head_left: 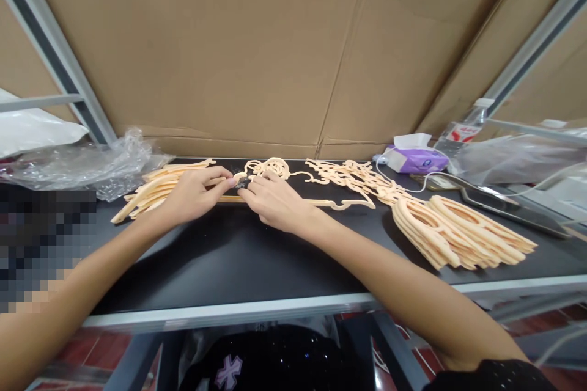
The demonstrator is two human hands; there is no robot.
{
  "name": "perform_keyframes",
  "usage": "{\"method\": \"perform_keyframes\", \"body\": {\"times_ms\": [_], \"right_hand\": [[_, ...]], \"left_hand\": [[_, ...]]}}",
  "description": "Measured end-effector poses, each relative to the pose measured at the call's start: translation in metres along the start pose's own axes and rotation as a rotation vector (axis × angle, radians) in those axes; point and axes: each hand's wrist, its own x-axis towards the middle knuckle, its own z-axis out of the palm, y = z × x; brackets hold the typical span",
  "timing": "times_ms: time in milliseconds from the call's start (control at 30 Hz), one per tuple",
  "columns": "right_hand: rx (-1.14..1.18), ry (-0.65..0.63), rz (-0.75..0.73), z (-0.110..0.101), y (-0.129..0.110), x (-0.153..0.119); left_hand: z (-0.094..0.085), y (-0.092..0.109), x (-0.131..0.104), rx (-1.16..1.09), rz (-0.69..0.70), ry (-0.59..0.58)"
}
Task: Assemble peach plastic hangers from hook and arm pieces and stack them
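My left hand (199,192) is closed in a pinch, its fingertips on a cream-coloured plastic piece. Opposite it, my right hand (275,198) has its fingers closed at a small dark piece (242,184) between the two hands; its kind is too small to make out. Beneath my wrists and fingers, a long cream strip with a curved, hook-like end (353,203) lies across the black table. Just behind my hands sits a tangle of curly cream pieces (270,167). Fingers partly hide the held parts.
Slim cream pieces (153,189) are piled at left, beside clear plastic wrap (114,162). To the right lie hook-shaped pieces (353,177), stacked curved pieces (454,232), a purple tissue pack (417,159), a bottle (468,125) and a phone-like tablet (509,211). Cardboard (229,55) stands behind.
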Motion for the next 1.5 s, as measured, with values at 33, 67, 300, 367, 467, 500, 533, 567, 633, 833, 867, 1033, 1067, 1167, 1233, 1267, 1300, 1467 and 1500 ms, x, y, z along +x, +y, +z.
{"method": "perform_keyframes", "body": {"times_ms": [33,67,300,367,467,500,533,567,633,833,867,1033,1067,1167,1233,1267,1300,1467,1500], "right_hand": [[-0.001,-0.009,0.000,0.000,0.002,0.000],[-0.003,-0.017,-0.003,0.000,0.004,-0.001],[-0.012,-0.023,0.019,0.000,0.011,-0.004],[0.001,-0.034,0.038,0.000,0.011,-0.004],[0.026,-0.040,0.054,-0.002,0.010,-0.005],[0.038,-0.042,0.058,-0.002,0.009,-0.005],[0.054,-0.047,0.063,-0.003,0.009,-0.005],[0.072,-0.058,0.069,-0.003,0.008,-0.005],[0.119,-0.090,0.078,-0.002,0.005,-0.005],[0.294,-0.096,0.161,0.005,0.001,-0.003],[0.332,-0.083,0.177,0.006,0.000,-0.003],[0.523,-0.046,0.245,0.014,-0.003,-0.003],[0.544,-0.046,0.257,0.015,-0.004,-0.003],[0.549,-0.045,0.284,0.018,-0.006,-0.001],[0.517,-0.045,0.275,0.020,-0.006,0.000],[0.494,-0.048,0.263,0.020,-0.006,0.000],[0.468,-0.050,0.248,0.021,-0.005,0.001],[0.326,-0.030,0.181,0.020,0.000,0.001],[0.294,-0.030,0.168,0.019,0.001,0.001]], "left_hand": [[0.001,0.000,0.000,0.000,0.000,-0.004],[0.002,0.000,0.000,0.000,0.001,-0.008],[0.011,0.004,-0.002,0.040,-0.013,-0.015],[0.014,0.002,-0.003,0.034,-0.021,-0.045],[0.019,-0.002,-0.004,0.023,-0.002,-0.091],[0.020,-0.003,-0.004,0.026,0.007,-0.108],[0.022,-0.004,-0.005,0.034,0.018,-0.123],[0.024,-0.004,-0.005,0.046,0.030,-0.138],[0.026,-0.005,-0.006,0.077,0.059,-0.156],[0.028,-0.006,-0.007,0.117,0.116,-0.181],[0.028,-0.007,-0.007,0.114,0.113,-0.181],[0.028,-0.009,-0.006,0.089,0.090,-0.186],[0.029,-0.010,-0.006,0.083,0.087,-0.187],[0.028,-0.011,-0.006,0.066,0.069,-0.181],[0.028,-0.012,-0.005,0.064,0.053,-0.187],[0.027,-0.012,-0.005,0.066,0.048,-0.192],[0.027,-0.012,-0.005,0.069,0.044,-0.197],[0.024,-0.012,-0.004,0.080,0.030,-0.188],[0.024,-0.012,-0.003,0.084,0.027,-0.189]]}}
